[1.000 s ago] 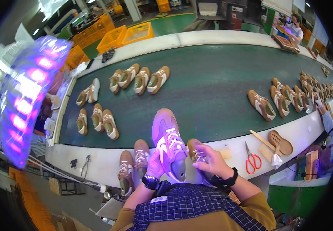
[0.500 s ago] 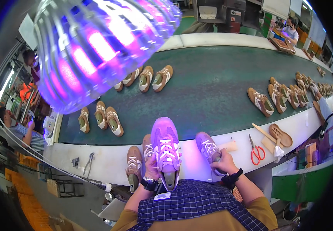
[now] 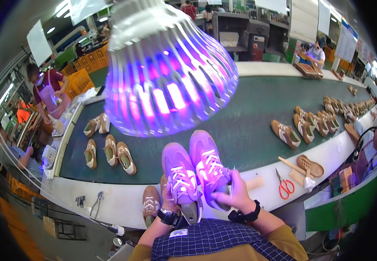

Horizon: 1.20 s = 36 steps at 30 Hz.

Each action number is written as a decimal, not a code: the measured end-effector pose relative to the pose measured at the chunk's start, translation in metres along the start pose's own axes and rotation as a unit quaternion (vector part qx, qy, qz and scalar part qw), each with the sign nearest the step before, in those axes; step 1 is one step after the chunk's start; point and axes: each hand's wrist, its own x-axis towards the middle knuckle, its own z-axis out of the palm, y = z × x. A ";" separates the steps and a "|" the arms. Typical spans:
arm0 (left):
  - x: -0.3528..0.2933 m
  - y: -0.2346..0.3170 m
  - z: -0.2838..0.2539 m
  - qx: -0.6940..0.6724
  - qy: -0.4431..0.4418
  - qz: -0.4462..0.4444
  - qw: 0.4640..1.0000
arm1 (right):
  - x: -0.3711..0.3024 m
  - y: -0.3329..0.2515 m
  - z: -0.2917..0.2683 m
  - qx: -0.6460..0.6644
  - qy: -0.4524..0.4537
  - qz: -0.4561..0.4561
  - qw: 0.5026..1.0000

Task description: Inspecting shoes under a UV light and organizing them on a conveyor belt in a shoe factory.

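Observation:
My left hand (image 3: pixel 168 201) is closed around the heel part of a lace-up sneaker (image 3: pixel 179 167), held toe up and tinted violet by the light. Right beside it, my right hand (image 3: pixel 237 195) grips a second sneaker (image 3: pixel 207 156) near its heel, also toe up. The two shoes are side by side and seem to touch. A shoe last shows in the opening of the left-hand one. Just left of my left hand, a brown sneaker (image 3: pixel 150 201) stands on the white ledge (image 3: pixel 123 195). Part of another shoe is hidden behind my left hand.
A large glowing violet lamp (image 3: pixel 171 82) hangs over the green conveyor belt (image 3: pixel 249 113). Sneakers stand on the belt at left and right. Red-handled scissors (image 3: pixel 285 186), a shoe sole (image 3: pixel 311 166) and pliers (image 3: pixel 96 205) lie on the ledge. A co-worker (image 3: pixel 51 89) stands at far left.
My right hand has lifted its sneaker off the ledge and moved it left, beside the other one. The left-hand sneaker has tilted slightly left. The view has shifted, showing more background.

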 end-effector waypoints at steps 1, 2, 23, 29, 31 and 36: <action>0.002 0.000 -0.026 -0.052 0.031 0.045 0.997 | 0.002 -0.008 0.002 0.009 -0.030 -0.033 0.999; 0.006 0.004 -0.028 -0.052 0.026 0.051 0.997 | 0.004 0.000 0.003 0.049 -0.036 -0.072 0.996; -0.019 0.017 0.009 0.115 0.184 -0.033 0.976 | 0.008 0.053 0.005 0.423 -0.233 0.205 0.851; 0.000 0.022 0.036 0.036 0.156 0.085 0.983 | 0.013 0.077 -0.003 0.551 -0.034 0.219 0.805; 0.003 0.024 0.030 0.012 0.156 0.111 0.981 | 0.018 0.062 -0.002 0.533 -0.001 0.220 0.817; 0.004 0.025 0.033 -0.045 0.169 0.132 0.976 | 0.021 0.062 0.000 0.511 0.041 0.217 0.830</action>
